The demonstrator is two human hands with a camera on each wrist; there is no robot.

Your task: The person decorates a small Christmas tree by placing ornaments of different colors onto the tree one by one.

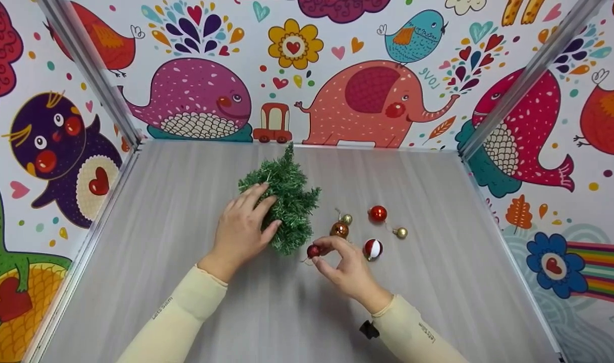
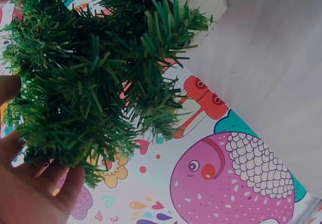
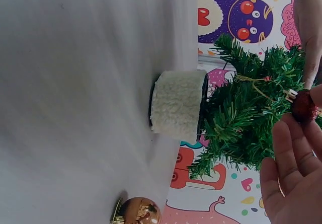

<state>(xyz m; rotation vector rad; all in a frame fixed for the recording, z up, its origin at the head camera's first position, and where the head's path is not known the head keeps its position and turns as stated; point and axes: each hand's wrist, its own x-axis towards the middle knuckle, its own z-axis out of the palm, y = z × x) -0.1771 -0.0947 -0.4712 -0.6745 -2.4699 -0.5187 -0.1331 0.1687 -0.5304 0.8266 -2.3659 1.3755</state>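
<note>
A small green artificial Christmas tree [image 1: 286, 201] stands upright on the table, its base wrapped in white fleece [image 3: 178, 103]. Spread over its left side, my left hand [image 1: 243, 227] touches the branches with thumb and fingers apart; some fingertips are lost among the needles. In my right hand [image 1: 349, 267], thumb and fingers pinch a small dark red glittery bauble [image 1: 313, 251] just right of the tree's lower front. A gold cap and thin hanging loop [image 3: 259, 90] show on that bauble in the right wrist view.
Right of the tree lie several baubles: a copper one [image 1: 339, 230], a small gold one [image 1: 346, 219], a shiny red one [image 1: 377, 214], another gold one [image 1: 401, 232] and a red-and-white one [image 1: 373, 248]. Patterned panels [image 1: 294, 75] enclose the grey table [image 1: 185, 176].
</note>
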